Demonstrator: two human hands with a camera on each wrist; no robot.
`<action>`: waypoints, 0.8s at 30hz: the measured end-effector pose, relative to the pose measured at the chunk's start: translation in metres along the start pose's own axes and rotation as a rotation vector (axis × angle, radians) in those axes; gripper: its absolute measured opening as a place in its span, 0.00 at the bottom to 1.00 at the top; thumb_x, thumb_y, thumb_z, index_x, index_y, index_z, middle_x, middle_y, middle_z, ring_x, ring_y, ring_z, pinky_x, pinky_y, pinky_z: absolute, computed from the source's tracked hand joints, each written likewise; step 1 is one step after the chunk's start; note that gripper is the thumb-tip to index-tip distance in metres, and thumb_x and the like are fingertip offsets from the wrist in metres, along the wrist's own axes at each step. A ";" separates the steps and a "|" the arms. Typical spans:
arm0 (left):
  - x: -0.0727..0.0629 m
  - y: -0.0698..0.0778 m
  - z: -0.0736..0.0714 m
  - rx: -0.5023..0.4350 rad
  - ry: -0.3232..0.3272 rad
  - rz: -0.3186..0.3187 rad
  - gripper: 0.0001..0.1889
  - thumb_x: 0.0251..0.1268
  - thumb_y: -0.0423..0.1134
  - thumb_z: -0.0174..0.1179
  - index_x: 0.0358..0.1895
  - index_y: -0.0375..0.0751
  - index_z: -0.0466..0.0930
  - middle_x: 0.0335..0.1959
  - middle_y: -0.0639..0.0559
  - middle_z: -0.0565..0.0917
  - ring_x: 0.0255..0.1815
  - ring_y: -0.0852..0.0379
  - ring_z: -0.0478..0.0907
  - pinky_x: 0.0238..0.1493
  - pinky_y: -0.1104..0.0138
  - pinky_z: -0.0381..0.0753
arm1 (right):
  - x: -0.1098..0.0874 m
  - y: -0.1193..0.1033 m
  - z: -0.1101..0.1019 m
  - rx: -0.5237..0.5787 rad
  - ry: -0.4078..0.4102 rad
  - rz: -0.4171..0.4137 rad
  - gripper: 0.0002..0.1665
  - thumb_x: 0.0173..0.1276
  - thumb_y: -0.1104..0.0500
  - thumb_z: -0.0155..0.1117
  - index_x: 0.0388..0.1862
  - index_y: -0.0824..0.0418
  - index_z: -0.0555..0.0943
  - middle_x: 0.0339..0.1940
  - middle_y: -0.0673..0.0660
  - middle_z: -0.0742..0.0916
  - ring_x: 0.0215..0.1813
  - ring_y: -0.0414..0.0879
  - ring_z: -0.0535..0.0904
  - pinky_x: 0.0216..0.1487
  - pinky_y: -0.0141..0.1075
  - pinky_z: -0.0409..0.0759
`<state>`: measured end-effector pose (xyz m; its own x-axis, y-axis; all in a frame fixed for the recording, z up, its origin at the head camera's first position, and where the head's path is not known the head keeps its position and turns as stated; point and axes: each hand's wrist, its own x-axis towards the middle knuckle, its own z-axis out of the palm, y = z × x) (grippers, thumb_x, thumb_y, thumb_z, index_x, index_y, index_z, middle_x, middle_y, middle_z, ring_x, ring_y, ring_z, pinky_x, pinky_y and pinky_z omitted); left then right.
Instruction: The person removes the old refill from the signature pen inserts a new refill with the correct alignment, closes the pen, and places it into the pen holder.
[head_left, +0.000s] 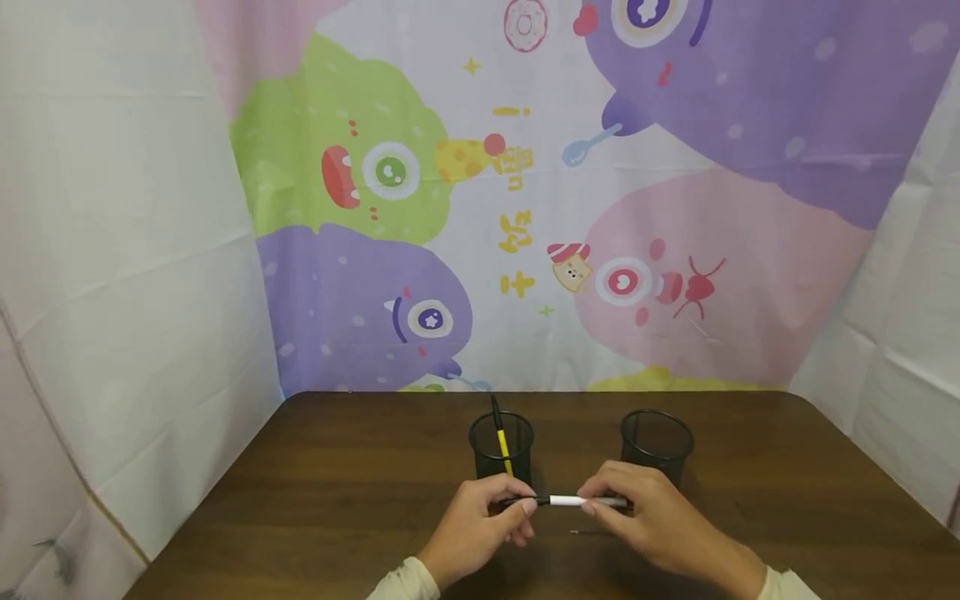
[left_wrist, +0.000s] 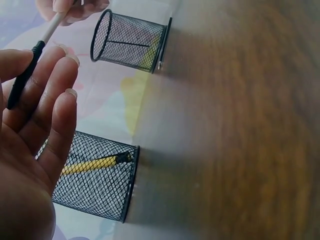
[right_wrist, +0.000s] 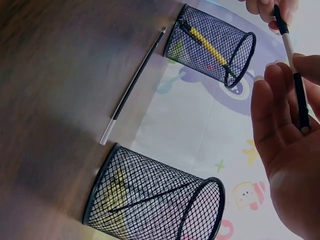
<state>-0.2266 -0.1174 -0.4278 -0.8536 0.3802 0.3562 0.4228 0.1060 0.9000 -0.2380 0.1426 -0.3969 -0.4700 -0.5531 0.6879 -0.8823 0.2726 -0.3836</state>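
Note:
A white-and-black pen lies level between both hands, above the table. My left hand pinches its black end between thumb and fingers. On the other end, dark in the right wrist view, my right hand has its thumb and fingertips pinching the barrel. Below the right hand a thin pen refill, dark with a pale end, rests on the table, partly hidden in the head view. Behind the left hand stands a black mesh pen cup with a yellow-and-black pen leaning in it.
A second black mesh pen cup stands behind the right hand; a thin dark line shows through its mesh. The brown wooden table ends at a printed cartoon curtain, with pale cloth hanging at the sides.

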 end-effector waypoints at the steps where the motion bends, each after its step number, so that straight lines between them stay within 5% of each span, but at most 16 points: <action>1: 0.000 0.000 0.001 -0.005 -0.001 0.004 0.06 0.72 0.36 0.62 0.44 0.38 0.83 0.26 0.46 0.86 0.24 0.56 0.84 0.29 0.58 0.86 | -0.001 0.001 -0.001 0.000 0.000 -0.005 0.14 0.63 0.66 0.74 0.41 0.50 0.84 0.35 0.41 0.83 0.32 0.33 0.77 0.31 0.26 0.78; 17: -0.002 0.005 -0.001 0.041 -0.009 0.019 0.10 0.72 0.39 0.62 0.41 0.34 0.84 0.24 0.49 0.85 0.23 0.59 0.83 0.28 0.58 0.86 | 0.000 0.000 0.002 -0.002 0.015 -0.013 0.14 0.61 0.69 0.74 0.41 0.52 0.84 0.36 0.43 0.85 0.34 0.35 0.79 0.32 0.29 0.80; 24: 0.000 0.004 0.002 0.022 -0.006 0.012 0.07 0.72 0.39 0.62 0.42 0.38 0.84 0.25 0.48 0.86 0.23 0.59 0.83 0.28 0.56 0.86 | -0.003 0.002 0.001 0.032 0.005 0.046 0.17 0.59 0.71 0.74 0.41 0.53 0.84 0.35 0.46 0.86 0.34 0.37 0.80 0.33 0.29 0.80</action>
<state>-0.2239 -0.1150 -0.4253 -0.8464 0.3872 0.3655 0.4398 0.1214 0.8898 -0.2387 0.1444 -0.4006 -0.5098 -0.5369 0.6722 -0.8588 0.2724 -0.4338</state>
